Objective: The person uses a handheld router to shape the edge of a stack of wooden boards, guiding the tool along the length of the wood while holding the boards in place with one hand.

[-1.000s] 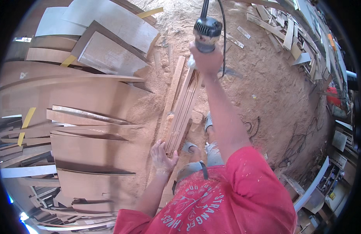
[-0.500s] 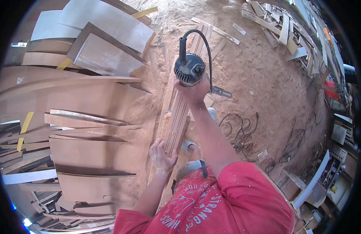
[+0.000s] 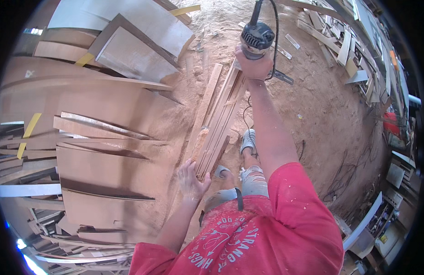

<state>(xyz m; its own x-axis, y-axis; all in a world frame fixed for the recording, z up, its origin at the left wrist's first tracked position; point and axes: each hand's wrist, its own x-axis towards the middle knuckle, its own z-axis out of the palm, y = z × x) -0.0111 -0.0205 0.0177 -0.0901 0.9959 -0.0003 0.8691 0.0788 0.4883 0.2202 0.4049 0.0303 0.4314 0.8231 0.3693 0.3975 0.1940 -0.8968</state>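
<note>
My right hand (image 3: pixel 254 64) grips a black, corded handheld power tool (image 3: pixel 257 36) over the far end of several long, narrow wooden strips (image 3: pixel 218 124) lying lengthwise below me. My hand hides the tool's lower part and whatever it touches; a dark metal piece (image 3: pixel 282 77) juts out to its right. My left hand (image 3: pixel 193 180) holds the near end of the strips, its fingers curled on the left edge. A paler loose strip (image 3: pixel 211 85) runs along their left side. My feet in grey footwear (image 3: pixel 246 140) stand just right of the strips.
Stacks of large boards (image 3: pixel 106 174) fill the left side, some marked with yellow strips (image 3: pixel 30 128). Piled offcuts (image 3: pixel 340 46) lie at upper right. Sawdust covers the floor (image 3: pixel 322 114), with tangled cables (image 3: pixel 347 169) at right. A red object (image 3: pixel 390 121) sits at the far right.
My right hand brought the tool back toward me half a second ago; now it is farther away again and somewhat right. My left hand stays at the strips' near end.
</note>
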